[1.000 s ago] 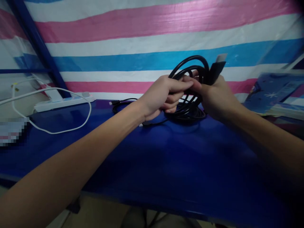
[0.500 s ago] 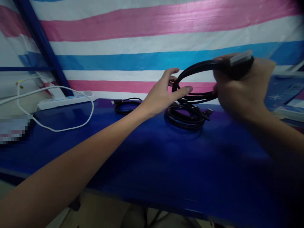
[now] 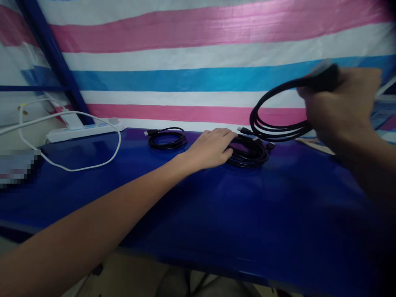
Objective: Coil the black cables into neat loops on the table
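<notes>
Grips in the right hand (image 3: pixel 343 103), closed firmly, a hanging coil of thick, matt black cable (image 3: pixel 254 117), with a bulky black plug (image 3: pixel 328 77) jutting blurred from the top of the fist. Droops in loose loops leftward of that fist, raised off the tabletop. Rests the left hand (image 3: pixel 213 147), palm down and fingers half bent, over the left side of a flatter, round coil of black cable (image 3: pixel 255 160); impossible to tell whether gripped or merely covered, with fingertips partly out of sight. Further left of the left hand, well apart, a small, thin black cable ring (image 3: pixel 168 146).

Looks light and springy: soft enough to bend, stiff enough to spread if released. Probably smooth-skinned, hardly fragile except perhaps at the plug joints. Best held around all strands at once near the plug, as in the right fist; for the flatter coil, best pinched across the whole ring.

Has a broad stretch of glossy dark-blue tabletop (image 3: pixel 210 214) on the near side of both hands, running to a straight front edge. Stops beyond both hands at a striped pink, white and blue plastic sheet (image 3: pixel 185 80). Far left of the left hand, a looped white cable (image 3: pixel 119 144), likely to snag in a wide sweep.
</notes>
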Available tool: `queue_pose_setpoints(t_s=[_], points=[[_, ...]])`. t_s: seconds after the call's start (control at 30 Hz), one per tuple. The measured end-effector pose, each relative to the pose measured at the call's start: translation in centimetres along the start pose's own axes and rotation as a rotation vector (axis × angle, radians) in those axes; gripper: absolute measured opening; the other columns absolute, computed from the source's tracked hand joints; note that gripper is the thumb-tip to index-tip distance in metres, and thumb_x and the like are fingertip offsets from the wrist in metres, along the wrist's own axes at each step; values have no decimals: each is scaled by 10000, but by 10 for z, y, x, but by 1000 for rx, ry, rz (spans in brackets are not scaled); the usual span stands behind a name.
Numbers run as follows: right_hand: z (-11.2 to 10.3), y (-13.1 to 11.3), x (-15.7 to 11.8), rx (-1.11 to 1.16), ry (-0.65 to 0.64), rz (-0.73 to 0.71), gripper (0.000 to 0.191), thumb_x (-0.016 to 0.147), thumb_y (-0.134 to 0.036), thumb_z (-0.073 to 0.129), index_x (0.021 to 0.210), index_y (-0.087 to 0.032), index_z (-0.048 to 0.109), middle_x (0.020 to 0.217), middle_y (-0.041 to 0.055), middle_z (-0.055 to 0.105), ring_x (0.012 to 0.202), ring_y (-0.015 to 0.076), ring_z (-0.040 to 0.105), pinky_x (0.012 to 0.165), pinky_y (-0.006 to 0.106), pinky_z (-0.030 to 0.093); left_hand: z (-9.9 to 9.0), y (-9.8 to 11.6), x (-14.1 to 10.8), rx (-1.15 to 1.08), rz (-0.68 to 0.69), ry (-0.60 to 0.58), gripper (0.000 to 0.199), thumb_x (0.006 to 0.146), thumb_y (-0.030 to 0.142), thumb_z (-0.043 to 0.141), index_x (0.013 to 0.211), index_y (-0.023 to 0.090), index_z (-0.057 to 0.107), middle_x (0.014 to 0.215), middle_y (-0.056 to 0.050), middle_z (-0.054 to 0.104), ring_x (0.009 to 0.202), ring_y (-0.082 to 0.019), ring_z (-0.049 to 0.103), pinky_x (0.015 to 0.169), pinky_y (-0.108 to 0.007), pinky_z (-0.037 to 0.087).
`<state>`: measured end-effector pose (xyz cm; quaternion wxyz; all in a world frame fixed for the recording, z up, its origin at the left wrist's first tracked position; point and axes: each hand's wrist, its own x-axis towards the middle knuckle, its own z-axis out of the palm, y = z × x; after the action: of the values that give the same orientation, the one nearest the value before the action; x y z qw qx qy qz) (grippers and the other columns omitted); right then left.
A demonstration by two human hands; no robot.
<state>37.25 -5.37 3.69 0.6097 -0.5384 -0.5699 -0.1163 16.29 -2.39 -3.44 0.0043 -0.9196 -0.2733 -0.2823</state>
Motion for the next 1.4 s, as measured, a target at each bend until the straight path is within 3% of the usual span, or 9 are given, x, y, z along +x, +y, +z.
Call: queue_pose_setpoints(t_s=[0.1,0.27,0.4,0.6,0.73,0.93,1.1,1.27,1.4], points=[[9,-10,-3,315,114,361,120,754,-68,560,676,-157,583,492,-41,348,454,78,298,512,301,242,-3,1,3,-329,-165,100,564,869,433,523,1302,74,479,1337,-198,528,1240,-301,489,1025,-431,377],[25,-30,-23,719,-42,717,195,767,0,444,741,-140,578,460,-69,219,428,69,173,454,261,226,-9,18,11,-1113,-321,163,1050,728,542,708,1472,132,91,1472,-190,374,1339,-220,414,1057,-323,369],[24,-33,-21,768,50,737,240,822,6,341,759,-163,499,481,-77,168,427,70,169,476,231,269,-5,30,10,-1098,-363,427,598,765,495,673,1220,190,433,1290,-123,549,1189,-222,535,942,-323,438],[21,-36,-17,821,-8,762,291,846,33,237,748,-185,402,493,-83,172,405,54,167,463,175,263,6,30,2,-1203,-381,-72,476,782,553,625,1082,188,558,1191,-120,618,1104,-248,568,807,-319,466],[35,-35,-38,743,-123,731,240,788,27,350,847,-165,482,475,-89,239,407,56,215,437,182,264,8,33,4,-1306,-241,117,331,826,458,615,1001,177,614,1128,-73,651,1094,-174,564,887,-257,418],[53,-18,-58,441,-219,455,127,765,-114,535,833,-171,626,437,-50,397,347,109,371,367,246,280,1,23,8,-1479,-404,266,264,821,376,626,691,157,556,645,9,595,634,-91,592,719,-236,461],[49,-20,-61,336,-404,328,187,783,-123,525,604,-170,552,429,-29,437,368,105,434,393,237,318,-27,12,1,-1450,-287,-94,385,871,315,551,530,183,430,405,59,419,311,-43,334,452,-217,383],[45,-34,-67,435,-623,293,204,763,-112,622,565,-147,586,558,11,578,520,105,523,507,226,409,-50,7,-11,-1451,-94,-763,437,845,421,572,493,164,537,488,-75,586,411,-143,557,405,-256,365],[49,-30,-70,593,-694,382,200,787,-139,609,589,-151,580,613,24,598,574,112,542,547,239,447,-45,2,-10,-1456,-127,-835,423,866,360,574,488,178,517,392,-2,431,383,-111,495,493,-256,442]])
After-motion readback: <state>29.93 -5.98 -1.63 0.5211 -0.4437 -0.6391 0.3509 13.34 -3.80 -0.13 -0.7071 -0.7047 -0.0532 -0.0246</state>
